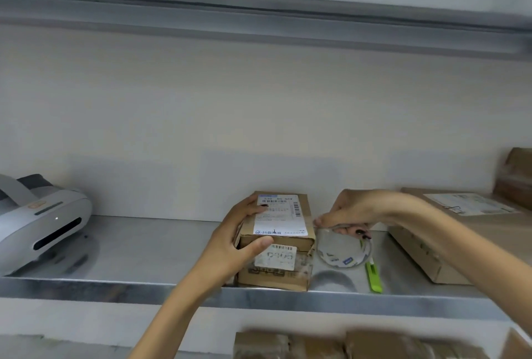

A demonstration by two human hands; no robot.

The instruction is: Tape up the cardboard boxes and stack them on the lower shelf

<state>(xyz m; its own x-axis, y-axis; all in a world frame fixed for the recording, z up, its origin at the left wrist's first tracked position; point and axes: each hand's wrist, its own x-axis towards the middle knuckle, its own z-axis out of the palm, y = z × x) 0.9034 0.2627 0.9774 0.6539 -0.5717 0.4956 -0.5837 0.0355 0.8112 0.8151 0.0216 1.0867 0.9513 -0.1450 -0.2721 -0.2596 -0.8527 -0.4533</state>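
Two small cardboard boxes stand stacked on the metal shelf point(144, 246). The upper box point(305, 209) carries a white shipping label, and the lower box point(270, 278) has a smaller label on its front. My left hand point(239, 240) grips the upper box at its left side, thumb across the front edge. My right hand point(354, 212) holds a roll of clear tape point(344, 248) just to the right of the boxes, with a strip of tape stretched to the upper box's right edge.
A green utility knife point(373, 276) lies on the shelf under the tape roll. A larger flat cardboard box point(431, 246) with a label sits at the right. A grey headset point(43, 223) rests at the left. More cardboard boxes point(345, 344) show on the level below.
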